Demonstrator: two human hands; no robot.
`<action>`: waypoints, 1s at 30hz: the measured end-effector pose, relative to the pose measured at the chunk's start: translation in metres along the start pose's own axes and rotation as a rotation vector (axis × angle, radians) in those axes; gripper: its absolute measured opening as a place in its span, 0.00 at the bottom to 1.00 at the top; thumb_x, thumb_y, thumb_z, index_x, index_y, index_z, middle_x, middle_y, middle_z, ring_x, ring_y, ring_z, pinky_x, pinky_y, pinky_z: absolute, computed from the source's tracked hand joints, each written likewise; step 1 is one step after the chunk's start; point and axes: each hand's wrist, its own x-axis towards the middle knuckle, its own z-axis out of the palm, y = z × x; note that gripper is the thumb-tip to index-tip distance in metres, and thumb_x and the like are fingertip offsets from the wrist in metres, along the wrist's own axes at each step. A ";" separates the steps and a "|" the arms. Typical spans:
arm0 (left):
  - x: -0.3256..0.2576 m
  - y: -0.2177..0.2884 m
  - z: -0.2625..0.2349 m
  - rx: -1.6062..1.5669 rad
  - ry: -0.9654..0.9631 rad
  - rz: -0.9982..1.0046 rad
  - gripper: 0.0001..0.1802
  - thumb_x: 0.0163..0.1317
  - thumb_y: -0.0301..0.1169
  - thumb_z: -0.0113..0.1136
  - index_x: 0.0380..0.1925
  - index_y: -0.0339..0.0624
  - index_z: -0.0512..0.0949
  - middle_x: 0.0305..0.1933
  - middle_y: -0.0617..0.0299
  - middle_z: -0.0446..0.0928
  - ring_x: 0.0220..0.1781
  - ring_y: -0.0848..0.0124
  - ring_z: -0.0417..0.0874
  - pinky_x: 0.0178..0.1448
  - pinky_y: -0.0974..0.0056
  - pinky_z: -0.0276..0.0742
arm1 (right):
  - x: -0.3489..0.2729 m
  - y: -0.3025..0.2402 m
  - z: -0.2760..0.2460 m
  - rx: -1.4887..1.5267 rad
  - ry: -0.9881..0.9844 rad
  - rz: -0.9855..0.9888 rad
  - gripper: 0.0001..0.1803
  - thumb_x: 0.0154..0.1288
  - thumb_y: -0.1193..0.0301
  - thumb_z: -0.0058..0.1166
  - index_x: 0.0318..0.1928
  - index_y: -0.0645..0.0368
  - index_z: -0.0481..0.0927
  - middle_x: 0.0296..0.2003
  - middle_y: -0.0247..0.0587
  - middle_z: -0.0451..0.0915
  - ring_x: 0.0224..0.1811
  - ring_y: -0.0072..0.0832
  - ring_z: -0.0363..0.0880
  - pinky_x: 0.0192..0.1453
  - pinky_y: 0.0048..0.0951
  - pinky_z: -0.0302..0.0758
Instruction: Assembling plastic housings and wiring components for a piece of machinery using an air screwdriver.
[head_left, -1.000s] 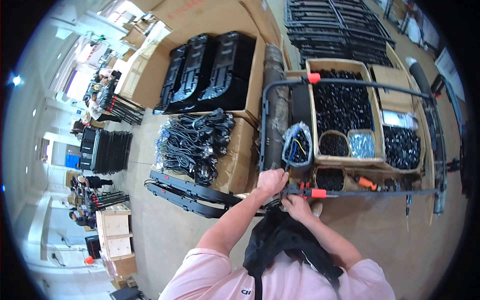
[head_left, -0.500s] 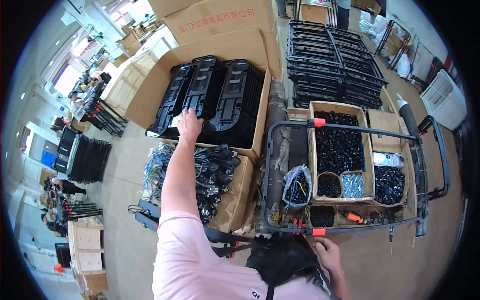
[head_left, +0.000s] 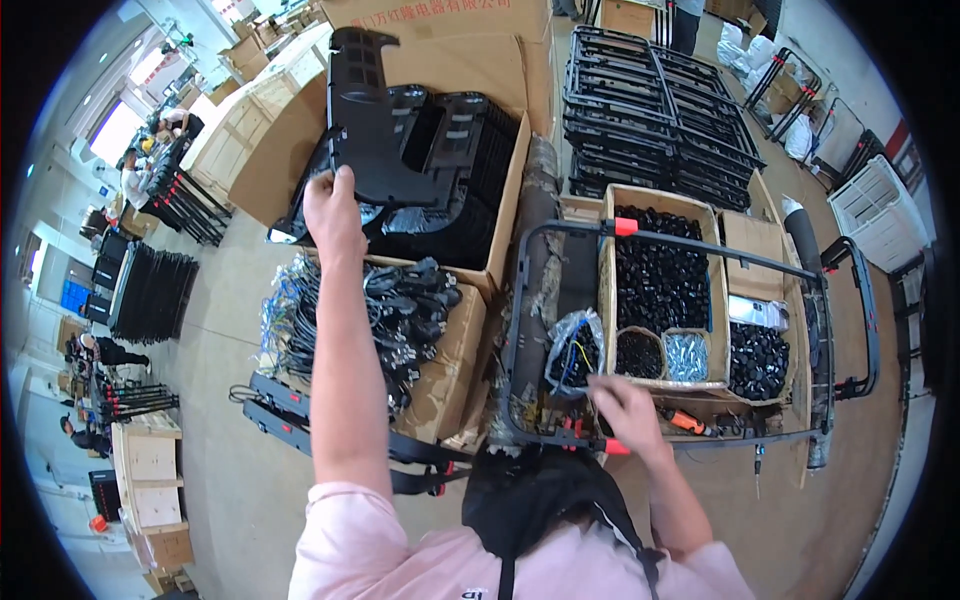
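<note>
My left hand (head_left: 333, 212) is closed on the lower left edge of a black plastic panel (head_left: 370, 130), which has molded slots near its top. The panel is raised in front of the cardboard box (head_left: 512, 205), where several similar black panels (head_left: 465, 150) are stacked. Over the lower bar of a black rectangular frame (head_left: 515, 340) with red corner pieces, my right hand (head_left: 628, 415) has its fingers partly bent and apart, with nothing visible in them. It is nearest to a clear plastic bag (head_left: 574, 350) of black parts and a yellow wire.
Bundled cables with black plugs (head_left: 400, 310) lie on a carton (head_left: 450, 370) below the panel box. A parts tray (head_left: 612, 290) holds black knobs and silver screws. An orange-handled tool (head_left: 686, 421) lies near the frame's lower bar. Black metal frames (head_left: 650, 110) are stacked behind.
My left hand has taken hold of a black panel and lifted it up out of the box, moving slightly left. My right hand has risen from below the frame to over its lower bar.
</note>
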 end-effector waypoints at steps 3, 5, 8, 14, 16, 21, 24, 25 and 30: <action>-0.129 0.040 0.010 -0.206 -0.017 -0.331 0.20 0.73 0.33 0.64 0.58 0.32 0.79 0.39 0.65 0.79 0.31 0.80 0.71 0.34 0.71 0.67 | 0.060 -0.012 -0.009 0.153 0.001 0.032 0.22 0.80 0.63 0.55 0.64 0.66 0.82 0.49 0.44 0.90 0.46 0.25 0.86 0.56 0.30 0.82; -0.206 0.022 -0.006 -0.202 -0.097 -0.526 0.29 0.75 0.35 0.62 0.70 0.31 0.72 0.55 0.58 0.82 0.41 0.76 0.78 0.42 0.68 0.75 | 0.096 -0.010 -0.002 0.194 -0.020 0.014 0.23 0.81 0.61 0.55 0.65 0.65 0.82 0.49 0.43 0.90 0.44 0.25 0.86 0.53 0.29 0.82; -0.329 -0.004 -0.022 -0.252 -0.163 -0.756 0.27 0.76 0.31 0.59 0.71 0.35 0.71 0.57 0.59 0.82 0.51 0.74 0.81 0.50 0.68 0.77 | 0.110 -0.004 0.009 0.497 -0.080 0.136 0.27 0.82 0.55 0.55 0.66 0.65 0.79 0.50 0.39 0.89 0.41 0.24 0.84 0.47 0.27 0.80; -0.437 -0.038 -0.048 0.117 -0.333 -0.646 0.19 0.78 0.26 0.54 0.65 0.29 0.73 0.57 0.54 0.81 0.55 0.65 0.83 0.64 0.58 0.79 | 0.085 0.059 0.061 0.823 -0.204 0.291 0.18 0.80 0.69 0.53 0.61 0.71 0.76 0.52 0.46 0.85 0.53 0.31 0.84 0.61 0.35 0.80; -0.448 -0.039 -0.048 0.454 -0.342 -0.413 0.23 0.78 0.28 0.54 0.68 0.28 0.71 0.61 0.48 0.80 0.61 0.59 0.82 0.69 0.55 0.75 | 0.082 0.076 0.068 0.801 -0.203 0.328 0.17 0.81 0.70 0.53 0.61 0.71 0.76 0.52 0.46 0.85 0.53 0.30 0.83 0.63 0.35 0.78; -0.465 -0.052 -0.037 0.538 -0.410 -0.387 0.30 0.81 0.33 0.47 0.77 0.29 0.64 0.75 0.34 0.71 0.77 0.44 0.73 0.78 0.51 0.68 | 0.083 0.117 0.085 0.661 -0.147 0.370 0.16 0.80 0.69 0.55 0.58 0.70 0.76 0.50 0.46 0.84 0.51 0.28 0.81 0.60 0.33 0.77; -0.466 -0.051 -0.039 0.610 -0.396 -0.375 0.28 0.82 0.33 0.46 0.76 0.29 0.66 0.69 0.33 0.77 0.71 0.43 0.79 0.74 0.49 0.73 | 0.082 0.107 0.089 0.704 -0.168 0.362 0.16 0.80 0.68 0.57 0.57 0.69 0.76 0.49 0.46 0.84 0.52 0.28 0.81 0.58 0.32 0.77; -0.465 -0.049 -0.036 0.611 -0.408 -0.373 0.28 0.82 0.33 0.46 0.76 0.29 0.66 0.69 0.33 0.77 0.71 0.43 0.79 0.74 0.49 0.73 | 0.082 0.101 0.086 0.699 -0.158 0.377 0.16 0.80 0.68 0.57 0.57 0.69 0.77 0.49 0.46 0.84 0.52 0.28 0.81 0.59 0.32 0.77; -0.462 -0.044 -0.032 0.712 -0.425 -0.381 0.26 0.83 0.34 0.46 0.74 0.32 0.69 0.60 0.32 0.82 0.59 0.39 0.85 0.63 0.45 0.79 | 0.082 0.102 0.083 0.664 -0.147 0.377 0.15 0.81 0.68 0.56 0.57 0.68 0.78 0.49 0.44 0.85 0.50 0.30 0.82 0.59 0.35 0.77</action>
